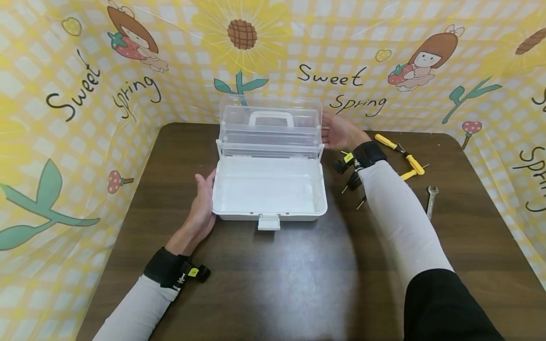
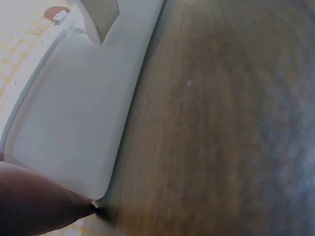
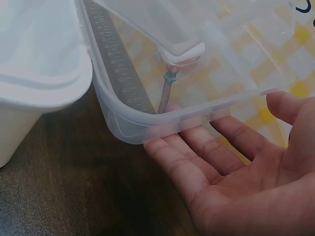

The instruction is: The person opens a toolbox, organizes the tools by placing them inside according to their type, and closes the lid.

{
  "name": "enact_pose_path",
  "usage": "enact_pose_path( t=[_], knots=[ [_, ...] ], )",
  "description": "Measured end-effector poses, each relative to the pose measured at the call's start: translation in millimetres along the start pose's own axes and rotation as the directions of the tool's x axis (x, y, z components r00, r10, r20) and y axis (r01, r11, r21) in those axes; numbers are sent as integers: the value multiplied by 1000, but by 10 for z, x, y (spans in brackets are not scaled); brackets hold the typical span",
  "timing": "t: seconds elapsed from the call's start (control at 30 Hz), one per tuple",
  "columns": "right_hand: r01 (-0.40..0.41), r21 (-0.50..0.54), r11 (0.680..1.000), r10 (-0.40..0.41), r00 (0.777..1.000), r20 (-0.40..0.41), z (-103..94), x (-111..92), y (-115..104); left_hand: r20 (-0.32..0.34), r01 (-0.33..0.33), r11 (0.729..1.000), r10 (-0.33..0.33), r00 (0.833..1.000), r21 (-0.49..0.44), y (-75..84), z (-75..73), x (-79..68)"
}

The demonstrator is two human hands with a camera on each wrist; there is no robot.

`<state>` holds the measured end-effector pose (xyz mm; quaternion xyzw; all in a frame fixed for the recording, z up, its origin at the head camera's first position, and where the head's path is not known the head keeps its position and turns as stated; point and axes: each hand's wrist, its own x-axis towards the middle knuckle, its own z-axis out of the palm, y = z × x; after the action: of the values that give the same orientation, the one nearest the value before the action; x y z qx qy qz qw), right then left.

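A white plastic toolbox (image 1: 269, 214) stands in the middle of the table, with its clear lid (image 1: 273, 135) swung up and back. A white handle (image 1: 292, 118) is on the lid, and a white latch (image 1: 269, 222) sticks out at the front. Against the box's left side rests my left hand (image 1: 201, 203); in the left wrist view its thumb (image 2: 39, 196) lies at the corner of the front wall (image 2: 74, 113). My right hand (image 3: 236, 167) touches the lid's right edge, palm up, fingers extended along the rim. Inside, the box's tray floor shows bare.
Right of the box lie screwdrivers with yellow handles (image 1: 414, 163) and a metal wrench (image 1: 432, 199). Some dark tools (image 1: 353, 182) are partly hidden under the right wrist. A yellow checked cloth (image 1: 332, 47) hangs behind the dark wooden table (image 1: 273, 284).
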<state>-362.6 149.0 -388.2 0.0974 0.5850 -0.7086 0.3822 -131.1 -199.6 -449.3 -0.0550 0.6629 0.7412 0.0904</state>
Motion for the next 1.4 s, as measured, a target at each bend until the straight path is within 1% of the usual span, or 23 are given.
enact_pose_path(
  t=[0.2, 0.37, 0.53, 0.7, 0.93, 1.03, 1.2, 1.4],
  knots=[
    [-14, 21, 1000, 14, 1000, -17, -34, 23, 33, -12, 21, 1000, -21, 1000, 6, -2, 18, 14],
    [-14, 19, 1000, 15, 999, -33, -59, 67, 80, -8, 10, 1000, -10, 1000, 3, -2, 30, 12],
    [-44, 13, 999, 44, 998, -38, -80, 113, 136, -1, -6, 1000, 6, 1000, -23, -8, 33, 10],
    [-66, 25, 998, 66, 998, -21, -107, 132, 172, 1, -2, 1000, 2, 1000, -22, 1, 34, 7],
    [-65, 9, 998, 66, 998, -12, -106, 149, 191, -4, 17, 1000, -17, 1000, -5, 9, 24, -2],
    [-63, -3, 998, 63, 998, -10, -102, 148, 206, 4, 6, 1000, -6, 1000, -9, 2, 19, 0],
    [-52, -2, 999, 52, 998, -36, -79, 113, 245, 3, 2, 1000, -2, 1000, -17, -5, 23, 2],
    [-42, -11, 999, 42, 998, -53, -68, 130, 286, 11, -11, 1000, 11, 1000, -20, -11, 31, 10]
  ],
)
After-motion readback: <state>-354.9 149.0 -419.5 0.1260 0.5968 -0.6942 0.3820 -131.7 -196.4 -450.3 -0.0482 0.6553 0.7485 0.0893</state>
